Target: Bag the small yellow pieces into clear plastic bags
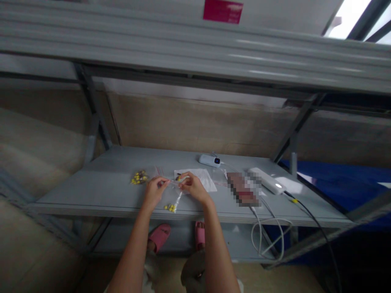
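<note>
My left hand (155,190) and my right hand (193,188) meet over the middle of the shelf board. Between their pinched fingertips they hold the top of a small clear plastic bag (178,200). Several small yellow pieces (171,207) show at its lower end, near the board's front edge. By my right fingertips is a small yellow and dark piece (179,178); whether I touch it I cannot tell. Left of my hands lies another clear bag with several yellow and dark pieces (139,177). A white sheet or bag (208,181) lies partly under my right hand.
A small white device (209,160) with a dark display lies at the back. To the right are a blurred-out flat object (242,189), a white power strip (267,181) and a looped white cable (282,240) hanging over the front edge. Grey metal posts (91,106) frame the shelf.
</note>
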`<state>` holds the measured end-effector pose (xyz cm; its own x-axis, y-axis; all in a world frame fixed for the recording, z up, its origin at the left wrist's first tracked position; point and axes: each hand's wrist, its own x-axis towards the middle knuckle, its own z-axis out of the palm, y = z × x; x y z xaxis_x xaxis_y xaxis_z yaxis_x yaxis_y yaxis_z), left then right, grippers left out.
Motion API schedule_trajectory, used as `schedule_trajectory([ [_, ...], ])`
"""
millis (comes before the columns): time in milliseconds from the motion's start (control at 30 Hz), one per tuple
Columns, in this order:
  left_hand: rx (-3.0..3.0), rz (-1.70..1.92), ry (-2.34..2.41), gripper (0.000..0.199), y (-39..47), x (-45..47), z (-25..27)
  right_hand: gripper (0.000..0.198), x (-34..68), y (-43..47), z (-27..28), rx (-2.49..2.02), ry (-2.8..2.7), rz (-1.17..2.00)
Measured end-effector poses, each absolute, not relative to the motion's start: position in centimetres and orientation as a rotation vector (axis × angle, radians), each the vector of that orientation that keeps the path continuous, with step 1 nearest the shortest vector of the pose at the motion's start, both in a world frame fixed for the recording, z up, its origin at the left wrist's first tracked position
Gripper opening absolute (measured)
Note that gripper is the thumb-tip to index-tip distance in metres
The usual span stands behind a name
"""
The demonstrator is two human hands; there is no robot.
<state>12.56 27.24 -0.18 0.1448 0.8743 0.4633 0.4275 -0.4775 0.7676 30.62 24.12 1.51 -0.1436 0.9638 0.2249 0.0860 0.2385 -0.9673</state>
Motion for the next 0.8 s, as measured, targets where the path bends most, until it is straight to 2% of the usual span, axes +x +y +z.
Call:
schedule_trajectory([
  [133,1.984,1.249,1.291,0.023,27.2,12.8,-0.4,0.029,30.4,23.9,1.5,-0.997,-1.460,1.100],
  [400,1.764,1.195,1.069,0.024,27.2,13.2,-0.2,0.026,30.5,24.5,1.0,-1.069,-1.540,0.993],
  [800,1.916,1.169,1.059,0.018,26.6,13.2,0.1,0.007,29.9,24.5,0.9,-1.258,-1.670,0.853],
])
